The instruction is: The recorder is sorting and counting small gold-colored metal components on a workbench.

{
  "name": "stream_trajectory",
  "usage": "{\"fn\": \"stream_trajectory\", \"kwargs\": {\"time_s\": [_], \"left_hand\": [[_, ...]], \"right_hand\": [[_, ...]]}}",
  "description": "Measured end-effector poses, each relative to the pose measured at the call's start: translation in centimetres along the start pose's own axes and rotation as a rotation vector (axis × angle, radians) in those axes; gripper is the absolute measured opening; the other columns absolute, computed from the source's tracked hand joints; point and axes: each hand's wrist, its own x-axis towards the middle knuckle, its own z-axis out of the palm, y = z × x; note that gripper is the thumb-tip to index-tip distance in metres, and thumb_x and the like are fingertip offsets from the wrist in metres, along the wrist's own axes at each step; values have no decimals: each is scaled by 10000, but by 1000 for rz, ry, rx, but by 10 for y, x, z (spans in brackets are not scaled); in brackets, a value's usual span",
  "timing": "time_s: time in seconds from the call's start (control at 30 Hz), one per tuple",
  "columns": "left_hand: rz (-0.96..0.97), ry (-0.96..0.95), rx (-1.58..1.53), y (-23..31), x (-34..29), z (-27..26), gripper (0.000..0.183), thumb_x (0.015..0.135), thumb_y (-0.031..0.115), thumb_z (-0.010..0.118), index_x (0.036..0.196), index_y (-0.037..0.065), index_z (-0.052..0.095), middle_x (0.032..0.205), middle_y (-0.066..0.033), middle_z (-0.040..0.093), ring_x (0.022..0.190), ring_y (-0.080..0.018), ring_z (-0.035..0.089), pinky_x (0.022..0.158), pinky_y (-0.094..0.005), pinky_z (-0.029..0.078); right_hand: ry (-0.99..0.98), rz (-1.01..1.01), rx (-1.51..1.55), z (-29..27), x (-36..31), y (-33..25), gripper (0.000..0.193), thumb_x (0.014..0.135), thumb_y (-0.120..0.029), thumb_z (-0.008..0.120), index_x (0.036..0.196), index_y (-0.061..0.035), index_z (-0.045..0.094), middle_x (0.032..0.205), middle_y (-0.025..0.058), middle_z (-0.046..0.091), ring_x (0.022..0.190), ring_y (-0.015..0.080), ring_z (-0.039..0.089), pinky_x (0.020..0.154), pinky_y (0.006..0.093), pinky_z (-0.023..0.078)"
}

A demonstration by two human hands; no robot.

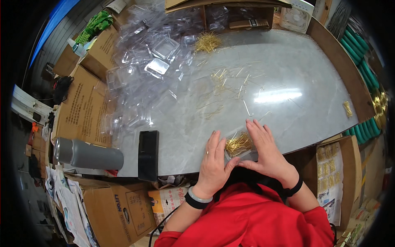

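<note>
A small clear plastic case (243,156) sits at the table's near edge with a bundle of thin gold wire hooks (238,144) in it. My left hand (214,164) is along the case's left side, fingers stretched upward. On the other side my right hand (266,153) has its fingers extended and leaning over the right edge. Both thumbs come close together at the case's near side. Neither hand is wrapped round anything; how firmly they touch the case I cannot tell. Loose gold hooks (224,80) are scattered farther up the grey table (304,74).
A big heap of clear plastic cases (144,74) covers the table's left. A black phone (148,154) and grey bottle (88,154) lie near left. Farther back are a gold wire pile (207,42) and a white fan (296,15). A small gold bundle (347,108) rests at right.
</note>
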Motion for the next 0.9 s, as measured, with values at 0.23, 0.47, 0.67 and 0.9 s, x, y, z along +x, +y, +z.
{"fn": "stream_trajectory", "kwargs": {"time_s": [0.23,0.47,0.67,0.9], "left_hand": [[70,-41,-35,-9,12,8,322,988,152,634,1250,-36,613,1444,-220,525,1373,-458,462,1112,-495,409],[161,-172,73,-5,12,1,441,1000,188,596,1392,0,523,1498,-203,468,1424,-457,389,1176,-564,305],[148,-201,127,2,20,3,534,1032,292,554,1444,-29,442,1525,-228,405,1419,-460,378,1181,-553,300],[10,-88,24,-3,11,11,447,989,135,574,1383,-63,499,1481,-259,424,1394,-445,419,1141,-499,380]], "right_hand": [[-51,-93,84,4,9,19,917,781,-327,851,1510,-32,380,1500,181,464,1469,420,336,1200,565,248],[167,31,147,16,-11,9,757,873,-279,765,1491,-17,416,1498,189,468,1437,424,381,1197,575,238],[130,86,55,12,-7,1,594,1005,-272,587,1501,-3,403,1531,197,452,1468,389,365,1201,605,191],[41,-9,-81,15,3,0,626,989,-324,615,1510,-42,414,1562,163,429,1461,367,382,1204,598,207]]}}
